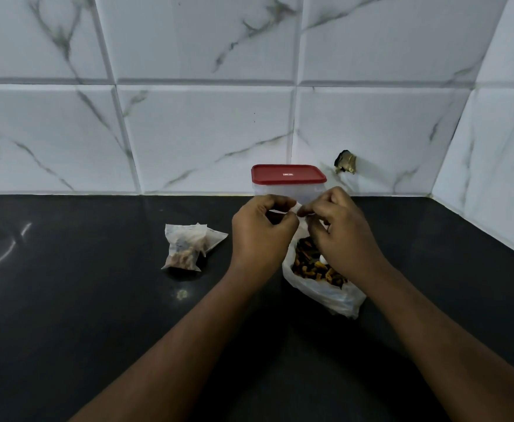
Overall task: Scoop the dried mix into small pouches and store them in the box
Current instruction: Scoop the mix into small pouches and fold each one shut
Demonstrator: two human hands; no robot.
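Both hands met over the open plastic bag (325, 292) of dried mix (306, 266), which sat on the black counter (82, 300) toward its back edge, right of the middle. The left hand (262, 236) and the right hand (338, 233) each pinched the thin white edge of a small pouch (294, 209) between thumb and forefinger, the other fingers curled in. They seemed to be pulling its mouth apart or working it closed, though which one could not be told. Holding the pouch right above the bag made sense, since anything spilled would fall back into the mix. A small white object (322, 258) showed among the pieces under the right hand, perhaps a scoop, but it was too hidden to say. Two filled pouches (185, 248) lay together on the counter to the left of the hands, probably parked there until the box was opened. The clear box (289, 191) stood at the back edge against the tiled wall (204, 132), just behind the hands, with its red lid (288, 173) on. That kept it within easy reach yet out of the way, so storing looked like a later step.
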